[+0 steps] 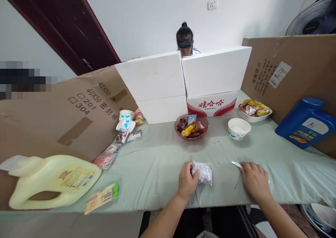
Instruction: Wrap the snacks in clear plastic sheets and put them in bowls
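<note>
From the head camera, we judge that we are at the pick-up step: our left hand (187, 182) curls around the left edge of a small clear packet (202, 172), gripping it as it lies on the green tablecloth (157, 168) between our hands. Our right hand (254, 179) rests flat and loosely spread on the cloth, its fingertips touching a small white utensil (237, 164), not closed on it. Beyond the hands sit a brown snack bowl (191, 127) and a white bowl (238, 128). Next, we judge, calls for a firmer grip on that utensil.
</note>
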`<state>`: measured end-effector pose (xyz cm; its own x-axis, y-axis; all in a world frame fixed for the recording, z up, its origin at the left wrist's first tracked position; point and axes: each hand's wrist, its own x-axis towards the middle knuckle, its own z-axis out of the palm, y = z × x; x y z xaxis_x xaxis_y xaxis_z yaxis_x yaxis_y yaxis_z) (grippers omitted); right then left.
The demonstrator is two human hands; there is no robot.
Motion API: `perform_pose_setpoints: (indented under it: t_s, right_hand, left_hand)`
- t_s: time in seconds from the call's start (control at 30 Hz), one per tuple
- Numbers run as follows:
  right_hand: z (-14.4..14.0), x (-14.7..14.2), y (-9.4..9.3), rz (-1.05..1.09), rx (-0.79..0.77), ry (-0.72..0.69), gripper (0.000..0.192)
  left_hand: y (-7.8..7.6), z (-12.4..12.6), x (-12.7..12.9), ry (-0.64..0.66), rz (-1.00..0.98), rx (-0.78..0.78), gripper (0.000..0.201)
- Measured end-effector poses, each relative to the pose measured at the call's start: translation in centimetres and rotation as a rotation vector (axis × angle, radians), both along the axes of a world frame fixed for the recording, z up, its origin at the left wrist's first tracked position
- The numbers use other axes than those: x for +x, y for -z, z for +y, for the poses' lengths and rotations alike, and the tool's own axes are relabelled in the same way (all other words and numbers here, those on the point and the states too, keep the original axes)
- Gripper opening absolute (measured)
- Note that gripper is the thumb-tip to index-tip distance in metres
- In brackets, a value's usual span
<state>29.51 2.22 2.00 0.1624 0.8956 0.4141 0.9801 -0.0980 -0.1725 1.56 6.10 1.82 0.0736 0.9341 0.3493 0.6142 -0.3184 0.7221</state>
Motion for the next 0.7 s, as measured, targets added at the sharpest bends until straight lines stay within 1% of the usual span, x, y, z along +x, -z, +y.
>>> perform_pose_setpoints:
  t_s: [0.03, 0.1, 0.2, 0.27, 0.33, 0.4, 0.43, 0.5, 0.57, 0.63, 0.7]
  right_hand:
    - [0.2, -0.2, -0.2, 0.003, -0.022, -0.027, 0.019]
    - [0.6, -2.2, -1.1, 0.057, -0.041, -0.17, 0.02]
    - [0.7, -7.3, -3.2, 0.138, -0.098, -0.395, 0.021]
    - [0.8, -10.4, -4.4, 0.11, -0.147, -0.489, 0.021]
    - [0.8, -11.9, -5.0, 0.065, -0.189, -0.531, 0.022]
    - [0.7, -11.3, -4.9, 0.057, -0.222, -0.529, 0.021]
    - [0.7, -10.2, -4.5, 0.071, -0.233, -0.519, 0.021]
    - [0.5, -7.1, -3.4, 0.102, -0.249, -0.485, 0.022]
    - [0.2, -3.5, -2.2, 0.106, -0.255, -0.419, 0.023]
    - [0.0, -0.6, -1.3, 0.085, -0.218, -0.32, 0.023]
    - [-0.2, 0.6, -0.9, 0.083, -0.12, -0.228, 0.023]
  left_hand:
    - [0.0, 0.2, -0.1, -0.006, 0.009, -0.007, 0.014]
    - [-0.1, 0.3, -0.2, -0.002, 0.016, -0.021, 0.013]
    - [-0.4, 0.1, -0.4, 0.017, -0.051, -0.044, 0.017]
    - [-0.6, -0.1, -0.5, 0.035, -0.107, -0.047, 0.023]
    - [-0.7, -0.2, -0.5, 0.051, -0.099, -0.036, 0.025]
    - [-0.7, -0.2, -0.5, 0.048, -0.036, -0.018, 0.022]
    - [-0.6, -0.2, -0.5, 0.042, -0.007, -0.01, 0.02]
    - [-0.5, -0.1, -0.5, 0.029, 0.008, 0.001, 0.02]
    - [-0.4, -0.1, -0.6, 0.047, -0.05, 0.002, 0.023]
    - [-0.4, -0.1, -0.7, 0.08, -0.153, 0.011, 0.031]
    - [-0.5, -0.2, -0.8, 0.148, -0.244, 0.023, 0.041]
